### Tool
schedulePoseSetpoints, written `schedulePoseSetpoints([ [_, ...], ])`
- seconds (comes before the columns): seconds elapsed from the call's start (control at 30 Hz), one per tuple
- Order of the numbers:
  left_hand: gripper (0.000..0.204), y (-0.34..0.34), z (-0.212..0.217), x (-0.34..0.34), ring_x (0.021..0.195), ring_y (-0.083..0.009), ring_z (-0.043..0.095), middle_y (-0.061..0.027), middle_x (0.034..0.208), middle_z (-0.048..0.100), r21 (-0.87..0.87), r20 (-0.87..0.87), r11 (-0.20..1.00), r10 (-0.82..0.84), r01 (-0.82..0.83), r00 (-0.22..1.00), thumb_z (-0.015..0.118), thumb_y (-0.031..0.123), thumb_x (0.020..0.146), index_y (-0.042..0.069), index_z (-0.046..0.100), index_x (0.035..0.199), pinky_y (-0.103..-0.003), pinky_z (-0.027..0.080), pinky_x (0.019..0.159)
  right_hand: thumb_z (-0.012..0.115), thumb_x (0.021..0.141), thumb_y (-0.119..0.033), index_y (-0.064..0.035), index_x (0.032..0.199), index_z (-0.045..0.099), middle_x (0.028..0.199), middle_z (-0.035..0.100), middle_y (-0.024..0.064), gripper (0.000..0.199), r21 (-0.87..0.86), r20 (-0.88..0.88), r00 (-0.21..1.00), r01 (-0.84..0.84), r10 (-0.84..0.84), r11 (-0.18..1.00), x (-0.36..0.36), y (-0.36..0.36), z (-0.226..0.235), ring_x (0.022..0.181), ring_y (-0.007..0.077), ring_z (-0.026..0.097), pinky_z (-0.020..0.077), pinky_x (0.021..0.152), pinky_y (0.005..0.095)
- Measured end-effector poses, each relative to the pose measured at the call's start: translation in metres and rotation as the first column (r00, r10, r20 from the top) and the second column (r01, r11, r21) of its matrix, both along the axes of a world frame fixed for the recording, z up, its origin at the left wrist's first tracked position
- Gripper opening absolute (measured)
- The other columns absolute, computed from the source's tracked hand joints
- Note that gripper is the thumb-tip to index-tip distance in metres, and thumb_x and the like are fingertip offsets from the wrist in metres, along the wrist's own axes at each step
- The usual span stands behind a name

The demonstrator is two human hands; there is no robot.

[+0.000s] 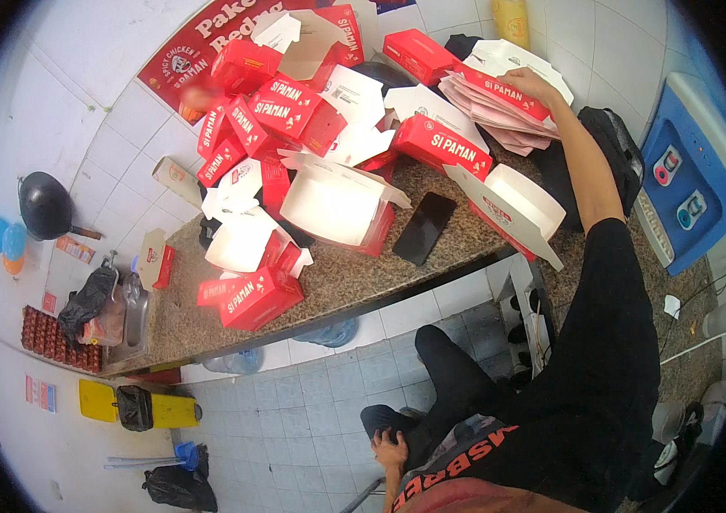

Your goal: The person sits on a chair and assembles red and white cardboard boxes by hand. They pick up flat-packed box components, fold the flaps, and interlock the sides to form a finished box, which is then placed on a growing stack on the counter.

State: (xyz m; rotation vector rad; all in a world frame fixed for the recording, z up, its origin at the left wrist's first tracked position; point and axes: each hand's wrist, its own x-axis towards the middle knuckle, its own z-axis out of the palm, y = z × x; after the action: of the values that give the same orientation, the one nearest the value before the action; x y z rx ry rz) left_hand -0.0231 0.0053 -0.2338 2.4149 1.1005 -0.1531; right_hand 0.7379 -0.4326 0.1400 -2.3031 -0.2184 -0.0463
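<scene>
The right hand point(532, 85) reaches out over the counter point(354, 278) and rests on a stack of flat box blanks point(504, 107) at its far end, fingers closed on the top blank's edge. The left hand point(390, 449) lies low by the person's knee, fingers curled on dark cloth, holding nothing else. Folded red boxes point(294, 107) are heaped beside the stack, with an open box point(337, 205) and a phone point(423, 228) nearer.
</scene>
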Motion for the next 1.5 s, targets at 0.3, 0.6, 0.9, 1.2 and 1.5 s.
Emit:
schedulePoseSetpoints([
  [0.3, 0.046, -0.001, 0.006, 0.005, 0.143, -0.0387, 0.034, -0.0119, 0.152, 0.045, -0.013, -0.029, 1.0, 0.004, -0.005, 1.0, 0.063, 0.046, 0.09, 0.019, 0.066, 0.127, -0.068, 0.037, 0.105, 0.067, 0.076, -0.053, -0.0118, 0.116, 0.068, 0.116, 0.063, 0.0087, 0.058, 0.195, -0.429, 0.896, 0.218, -0.117, 0.956, 0.011, 0.003, 0.008, 0.104, 0.0219, 0.059, 0.0502, 0.085, 0.0393],
  [0.6, 0.045, -0.001, 0.005, 0.007, 0.141, -0.0385, 0.036, -0.0122, 0.151, 0.046, -0.003, -0.027, 1.0, -0.012, 0.012, 1.0, 0.064, 0.046, 0.09, 0.019, 0.067, 0.125, -0.069, 0.038, 0.102, 0.066, 0.074, -0.049, -0.0154, 0.116, 0.065, 0.115, 0.062, 0.0131, 0.054, 0.11, -0.245, 0.951, 0.219, -0.187, 0.969, 0.046, -0.013, 0.001, 0.098, 0.0271, 0.06, 0.0497, 0.081, 0.0433],
  [0.9, 0.045, -0.001, 0.005, 0.008, 0.14, -0.0376, 0.037, -0.0133, 0.149, 0.048, 0.018, -0.029, 1.0, -0.01, 0.011, 1.0, 0.065, 0.047, 0.089, 0.019, 0.068, 0.124, -0.067, 0.04, 0.101, 0.067, 0.072, -0.042, -0.0169, 0.123, 0.064, 0.114, 0.062, 0.0072, 0.056, 0.111, -0.38, 0.925, 0.051, -0.006, 0.993, 0.01, 0.021, 0.02, 0.093, 0.0239, 0.06, 0.0488, 0.083, 0.0439],
  [1.2, 0.046, 0.0, 0.002, 0.01, 0.141, -0.0374, 0.036, -0.0127, 0.151, 0.046, 0.005, -0.068, 0.999, -0.033, 0.034, 0.997, 0.063, 0.045, 0.09, 0.019, 0.066, 0.127, -0.065, 0.039, 0.104, 0.06, 0.083, -0.028, -0.0273, 0.138, 0.058, 0.132, 0.059, 0.0091, 0.055, 0.084, -0.195, 0.971, -0.124, 0.138, 0.989, 0.014, 0.045, 0.028, 0.1, 0.0246, 0.063, 0.0507, 0.089, 0.0478],
  [1.5, 0.047, -0.001, 0.011, 0.021, 0.143, -0.0377, 0.033, -0.0126, 0.151, 0.045, 0.0, -0.113, 1.0, -0.023, 0.023, 0.993, 0.063, 0.046, 0.089, 0.022, 0.066, 0.129, -0.065, 0.038, 0.105, 0.057, 0.09, -0.035, -0.0353, 0.146, 0.05, 0.133, 0.059, 0.0106, 0.056, -0.069, -0.056, 0.97, -0.238, 0.235, 0.969, 0.035, 0.075, 0.035, 0.112, 0.0289, 0.06, 0.0544, 0.089, 0.0467],
])
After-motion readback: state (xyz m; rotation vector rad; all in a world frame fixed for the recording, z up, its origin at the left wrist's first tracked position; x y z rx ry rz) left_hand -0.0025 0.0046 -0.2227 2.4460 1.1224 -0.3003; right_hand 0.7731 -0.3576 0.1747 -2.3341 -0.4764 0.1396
